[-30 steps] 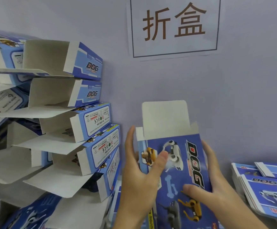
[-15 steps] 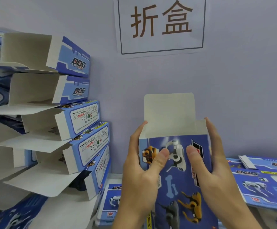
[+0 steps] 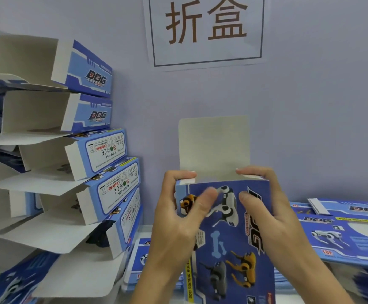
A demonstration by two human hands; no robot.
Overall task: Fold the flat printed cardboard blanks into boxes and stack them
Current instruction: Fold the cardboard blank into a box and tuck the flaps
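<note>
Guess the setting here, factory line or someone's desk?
Likely a box-folding workstation in a packaging shop: a stack of folded boxes on the left, flat blanks piled on the right, and a wall sign reading "fold boxes" in Chinese.

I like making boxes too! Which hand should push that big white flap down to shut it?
Probably the right hand. Its fingers already curl over the box top at the base of the upright flap, while the left hand pinches the corner, steadying it.

Single head-worn view; faces forward, slightly down, close to the wall.
</note>
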